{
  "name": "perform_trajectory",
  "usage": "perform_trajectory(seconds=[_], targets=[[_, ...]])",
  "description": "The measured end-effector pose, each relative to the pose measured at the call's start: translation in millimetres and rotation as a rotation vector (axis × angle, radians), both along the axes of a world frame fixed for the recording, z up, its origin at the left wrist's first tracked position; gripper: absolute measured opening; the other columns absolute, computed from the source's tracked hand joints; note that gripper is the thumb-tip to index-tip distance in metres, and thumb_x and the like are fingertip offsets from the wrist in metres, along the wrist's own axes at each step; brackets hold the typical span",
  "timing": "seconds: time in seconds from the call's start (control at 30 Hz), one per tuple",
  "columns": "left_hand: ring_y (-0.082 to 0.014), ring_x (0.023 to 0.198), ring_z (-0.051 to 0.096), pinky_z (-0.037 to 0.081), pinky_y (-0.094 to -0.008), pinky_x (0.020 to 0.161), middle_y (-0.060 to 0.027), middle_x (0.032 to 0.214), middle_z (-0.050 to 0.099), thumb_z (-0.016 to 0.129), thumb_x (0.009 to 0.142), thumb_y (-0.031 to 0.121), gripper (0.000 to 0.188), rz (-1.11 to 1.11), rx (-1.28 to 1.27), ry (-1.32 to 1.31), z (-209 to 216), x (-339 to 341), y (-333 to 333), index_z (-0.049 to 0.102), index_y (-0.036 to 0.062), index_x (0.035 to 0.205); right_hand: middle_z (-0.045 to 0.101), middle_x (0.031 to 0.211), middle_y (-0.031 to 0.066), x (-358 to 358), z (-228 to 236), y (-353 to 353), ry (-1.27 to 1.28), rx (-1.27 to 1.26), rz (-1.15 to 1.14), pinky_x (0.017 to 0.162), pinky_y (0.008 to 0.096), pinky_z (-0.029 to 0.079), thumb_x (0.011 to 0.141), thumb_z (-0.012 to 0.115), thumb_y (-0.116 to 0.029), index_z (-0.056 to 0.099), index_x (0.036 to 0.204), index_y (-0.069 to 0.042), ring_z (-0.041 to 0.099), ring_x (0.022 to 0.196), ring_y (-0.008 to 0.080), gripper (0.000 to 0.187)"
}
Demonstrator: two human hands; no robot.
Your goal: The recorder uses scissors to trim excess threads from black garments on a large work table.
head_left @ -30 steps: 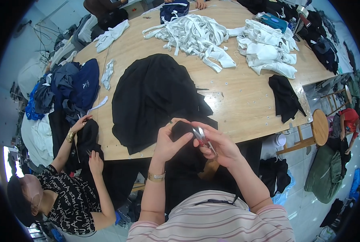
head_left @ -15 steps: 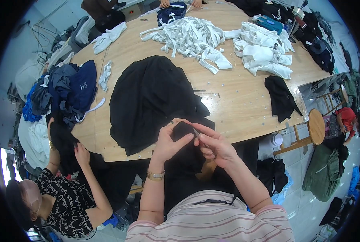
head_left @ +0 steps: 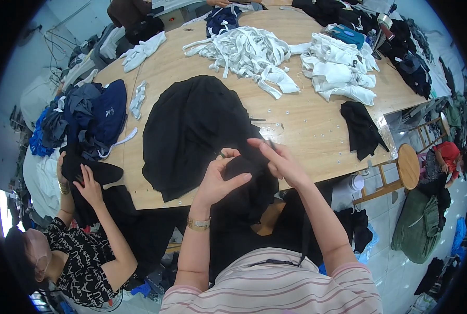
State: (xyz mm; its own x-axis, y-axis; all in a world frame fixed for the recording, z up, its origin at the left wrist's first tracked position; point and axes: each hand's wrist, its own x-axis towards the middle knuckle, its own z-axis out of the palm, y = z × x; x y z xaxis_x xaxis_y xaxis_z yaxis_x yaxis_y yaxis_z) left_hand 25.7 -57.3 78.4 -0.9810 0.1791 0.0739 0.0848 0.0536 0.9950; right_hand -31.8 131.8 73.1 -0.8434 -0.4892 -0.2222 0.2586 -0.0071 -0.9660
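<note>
Pinches black cloth [head_left: 239, 166] between thumb and fingers of the left hand [head_left: 216, 180], near the bench's [head_left: 312, 149] six-o'clock edge. Could nick the weave by straying with the thin grey thing [head_left: 271, 145] at two o'clock, by the right hand [head_left: 284, 165]; could lose the fold by slackening. Cannot tell pinching from loose curling in the right fingers. Hard to trace edges against the black heap [head_left: 194, 120], eleven o'clock.

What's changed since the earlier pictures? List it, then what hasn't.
The right hand has lifted away from the black cloth, forward over the table, taking the snips, now mostly hidden, off its edge. The co-worker's hands have shifted left since the first picture. Unchanged: the left hand grips the cloth; the black heap and white strips lie as before.
</note>
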Motion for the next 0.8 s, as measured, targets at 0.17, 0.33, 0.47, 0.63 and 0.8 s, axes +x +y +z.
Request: perform_trajectory(seconds=[0.17, 0.33, 0.47, 0.63, 0.8], targets=[[-0.0064, 0.085, 0.047, 0.039, -0.0200, 0.073, 0.0010, 0.100, 0.048, 0.072, 0.072, 0.009, 0.020, -0.038, 0.001, -0.019, -3.1, -4.7, -2.4, 0.063, -0.0030, 0.085, 0.043, 0.057, -0.0071, -4.5, -8.9, 1.4, -0.216, -0.113, 0.205, 0.037, 0.0184, 0.017, 0.086, 0.059, -0.038, 0.055, 0.113, -0.005, 0.027, 0.040, 0.0007, 0.043], [-0.0097, 0.082, 0.048, 0.040, -0.0242, 0.072, -0.0009, 0.086, 0.054, 0.071, 0.075, 0.011, 0.020, -0.054, 0.041, -0.071, 3.7, -6.4, 0.3, 0.064, -0.0012, 0.089, 0.042, 0.058, -0.0078, -2.4, 1.0, 8.2, -0.208, -0.173, -0.016, 0.038, 0.0190, 0.018, 0.076, 0.073, -0.018, 0.058, 0.095, -0.001, 0.030, 0.043, 0.0000, 0.030], [-0.0086, 0.075, 0.050, 0.040, -0.0228, 0.071, -0.0005, 0.080, 0.056, 0.070, 0.076, 0.010, 0.019, -0.070, 0.067, -0.153, 7.6, -6.8, 1.7, 0.063, -0.0025, 0.088, 0.042, 0.057, -0.0075, -4.2, 8.3, 17.0, -0.128, -0.201, -0.112, 0.038, 0.0193, 0.018, 0.075, 0.074, -0.013, 0.057, 0.091, -0.002, 0.029, 0.043, 0.0001, 0.026], [-0.0087, 0.075, 0.051, 0.040, -0.0233, 0.071, -0.0002, 0.081, 0.057, 0.070, 0.076, 0.011, 0.019, -0.047, 0.050, -0.120, 9.5, -8.6, 0.4, 0.063, -0.0028, 0.088, 0.041, 0.055, -0.0073, -7.2, 12.2, 21.8, -0.110, -0.156, -0.200, 0.037, 0.0197, 0.017, 0.075, 0.073, -0.012, 0.056, 0.090, -0.001, 0.029, 0.041, 0.0002, 0.025], [-0.0092, 0.075, 0.050, 0.040, -0.0236, 0.071, 0.0000, 0.081, 0.057, 0.070, 0.076, 0.012, 0.020, -0.058, 0.023, -0.087, 4.8, -10.5, -3.4, 0.063, -0.0028, 0.088, 0.042, 0.055, -0.0064, -7.0, 11.7, 19.3, -0.153, -0.184, -0.226, 0.036, 0.0196, 0.017, 0.075, 0.073, -0.010, 0.055, 0.089, -0.002, 0.030, 0.040, 0.0007, 0.024]])
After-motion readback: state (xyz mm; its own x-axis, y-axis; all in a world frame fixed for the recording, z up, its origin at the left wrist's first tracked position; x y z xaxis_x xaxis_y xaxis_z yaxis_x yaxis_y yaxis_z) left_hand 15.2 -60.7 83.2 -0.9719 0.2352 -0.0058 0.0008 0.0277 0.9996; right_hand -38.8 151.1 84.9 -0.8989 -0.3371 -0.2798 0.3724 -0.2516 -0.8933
